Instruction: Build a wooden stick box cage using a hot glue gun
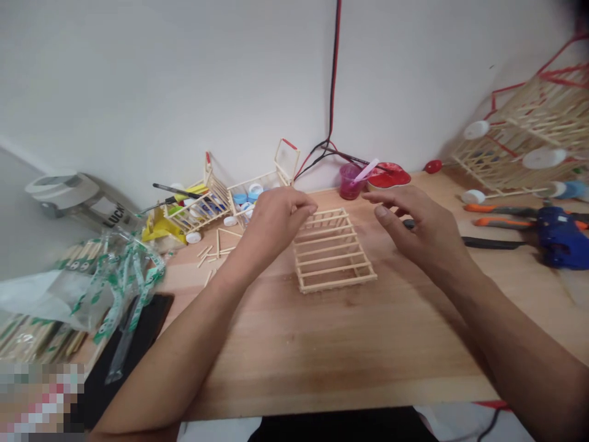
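A small slatted frame of thin wooden sticks (329, 255) lies on the wooden table in front of me. My left hand (280, 212) hovers at its far left corner, thumb and fingers drawn together in a pinch. Whatever those fingertips hold, if anything, is too small to make out. To the right of the frame is my right hand (416, 221), its thumb apart from the stretched fingers and nothing visible between them. The right hand partly covers a black-handled tool (490, 243) on the table.
Small stick carts (202, 212) holding bottle caps and loose cut sticks (209, 252) sit at left. Bagged sticks (83, 270) and a bottle (87, 196) lie farther left. A purple cup (350, 184) stands behind; a blue glue gun (561, 236) and large stick cart (519, 141) are right.
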Action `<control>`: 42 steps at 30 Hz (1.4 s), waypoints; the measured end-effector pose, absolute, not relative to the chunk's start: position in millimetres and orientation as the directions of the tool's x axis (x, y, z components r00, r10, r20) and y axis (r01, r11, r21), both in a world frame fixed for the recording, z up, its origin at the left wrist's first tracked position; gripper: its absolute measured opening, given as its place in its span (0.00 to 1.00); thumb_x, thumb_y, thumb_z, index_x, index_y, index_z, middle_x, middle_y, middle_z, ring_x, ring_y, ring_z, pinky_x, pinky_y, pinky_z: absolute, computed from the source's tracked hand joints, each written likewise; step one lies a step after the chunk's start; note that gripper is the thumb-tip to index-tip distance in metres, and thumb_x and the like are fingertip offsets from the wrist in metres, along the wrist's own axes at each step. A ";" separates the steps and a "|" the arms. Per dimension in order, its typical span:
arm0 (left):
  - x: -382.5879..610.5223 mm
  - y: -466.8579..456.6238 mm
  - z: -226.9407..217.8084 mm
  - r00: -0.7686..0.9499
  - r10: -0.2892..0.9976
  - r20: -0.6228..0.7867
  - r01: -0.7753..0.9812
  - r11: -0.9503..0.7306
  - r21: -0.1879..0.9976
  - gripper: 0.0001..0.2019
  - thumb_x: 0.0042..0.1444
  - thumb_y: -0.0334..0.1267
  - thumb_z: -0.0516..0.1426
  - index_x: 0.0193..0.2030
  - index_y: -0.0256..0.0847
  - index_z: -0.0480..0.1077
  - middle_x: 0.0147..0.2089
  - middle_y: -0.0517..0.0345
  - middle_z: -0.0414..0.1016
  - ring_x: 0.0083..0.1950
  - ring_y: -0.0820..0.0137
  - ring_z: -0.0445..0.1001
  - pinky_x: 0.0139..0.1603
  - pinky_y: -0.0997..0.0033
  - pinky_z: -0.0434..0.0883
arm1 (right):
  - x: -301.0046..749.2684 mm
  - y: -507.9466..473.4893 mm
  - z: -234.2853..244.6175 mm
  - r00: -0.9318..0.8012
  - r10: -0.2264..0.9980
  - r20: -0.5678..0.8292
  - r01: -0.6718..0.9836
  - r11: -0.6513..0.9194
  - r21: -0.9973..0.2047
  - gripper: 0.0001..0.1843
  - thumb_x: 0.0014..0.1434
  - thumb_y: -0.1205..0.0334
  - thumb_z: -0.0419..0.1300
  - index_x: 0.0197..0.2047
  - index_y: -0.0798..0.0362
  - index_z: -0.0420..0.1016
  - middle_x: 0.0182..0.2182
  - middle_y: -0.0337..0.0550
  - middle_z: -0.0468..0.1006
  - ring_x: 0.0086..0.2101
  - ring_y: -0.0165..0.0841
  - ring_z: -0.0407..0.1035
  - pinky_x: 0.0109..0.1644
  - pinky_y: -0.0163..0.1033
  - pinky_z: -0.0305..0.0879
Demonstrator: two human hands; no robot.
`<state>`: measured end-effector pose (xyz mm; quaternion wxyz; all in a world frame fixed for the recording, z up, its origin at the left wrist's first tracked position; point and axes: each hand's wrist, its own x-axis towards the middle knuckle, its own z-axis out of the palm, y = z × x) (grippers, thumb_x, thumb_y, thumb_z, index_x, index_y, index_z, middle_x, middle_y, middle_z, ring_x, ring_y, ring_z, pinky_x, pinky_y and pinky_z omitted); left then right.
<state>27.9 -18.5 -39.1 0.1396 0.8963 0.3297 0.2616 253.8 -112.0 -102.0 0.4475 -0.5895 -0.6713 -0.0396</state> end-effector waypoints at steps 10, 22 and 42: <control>-7.4 8.3 -12.0 0.389 0.800 0.457 0.540 -0.600 0.590 0.08 0.56 0.30 0.57 0.34 0.37 0.79 0.34 0.56 0.81 0.37 0.70 0.75 0.46 0.68 0.69 | 236.6 -121.3 -87.8 -0.110 0.709 0.697 0.920 0.338 -0.199 0.17 0.67 0.59 0.55 0.53 0.54 0.81 0.45 0.53 0.80 0.44 0.44 0.72 0.43 0.47 0.67; -29.3 22.6 -7.6 0.496 0.801 0.336 0.612 -0.597 0.519 0.08 0.50 0.25 0.58 0.30 0.36 0.79 0.26 0.58 0.76 0.33 0.69 0.74 0.48 0.65 0.69 | 213.6 -94.7 -60.1 -0.320 0.677 0.662 0.903 0.430 -0.004 0.07 0.64 0.62 0.62 0.40 0.53 0.81 0.31 0.44 0.78 0.34 0.37 0.72 0.35 0.39 0.64; -17.5 19.8 -28.4 0.739 0.665 0.110 0.537 -0.679 0.501 0.08 0.43 0.22 0.60 0.26 0.36 0.79 0.25 0.58 0.76 0.29 0.70 0.72 0.34 0.69 0.63 | 209.6 -78.1 -63.6 -0.394 0.767 0.506 0.869 0.491 -0.067 0.07 0.65 0.59 0.60 0.38 0.51 0.78 0.30 0.44 0.75 0.32 0.38 0.68 0.34 0.42 0.60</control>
